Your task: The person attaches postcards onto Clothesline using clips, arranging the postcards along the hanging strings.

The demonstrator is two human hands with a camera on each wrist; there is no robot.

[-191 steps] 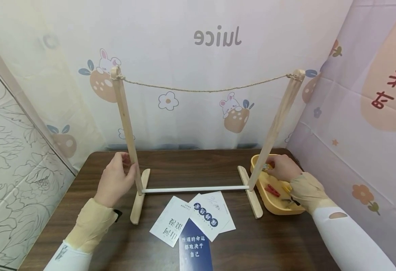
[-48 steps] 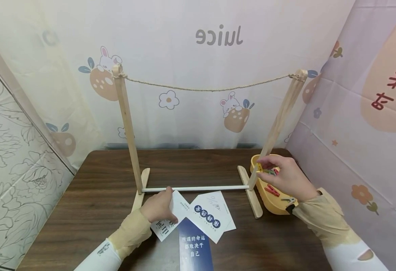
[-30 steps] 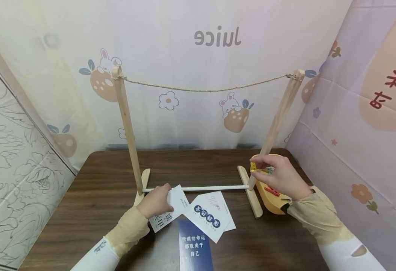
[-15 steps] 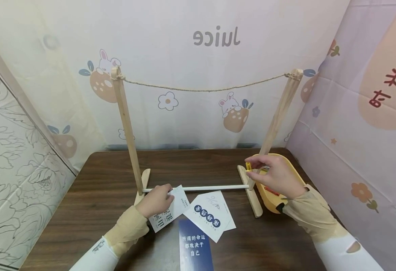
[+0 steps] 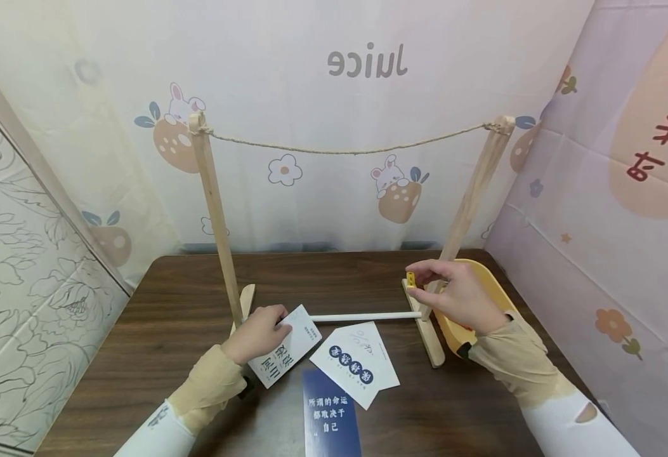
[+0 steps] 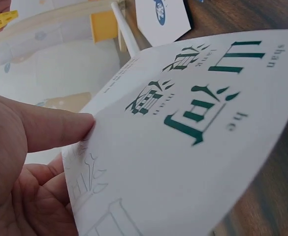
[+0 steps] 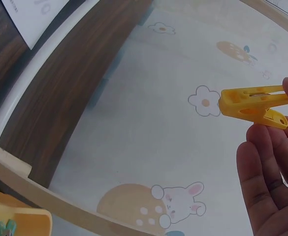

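Observation:
My left hand (image 5: 258,334) pinches a white card (image 5: 289,346) by its edge, thumb on the printed face. In the left wrist view the card (image 6: 183,142) is tilted up, with green characters on it. My right hand (image 5: 460,292) holds a yellow clothespin (image 5: 410,280) between thumb and fingers, in front of the right post. The right wrist view shows the clothespin (image 7: 254,104) from the side. Above both hands, a twine line (image 5: 345,152) sags between the left post (image 5: 214,203) and the right post (image 5: 471,197) of a wooden rack.
A blue card (image 5: 330,425) and overlapping white cards (image 5: 356,358) lie on the dark wooden table (image 5: 157,355). A yellow tray (image 5: 493,285) stands behind the right hand, with a green clothespin (image 7: 7,228) inside. A white rod (image 5: 362,317) joins the rack's feet.
The left hand has gone from the left post to the white card, which it has lifted from the others. The right hand has drawn a yellow clothespin from the tray and moved left.

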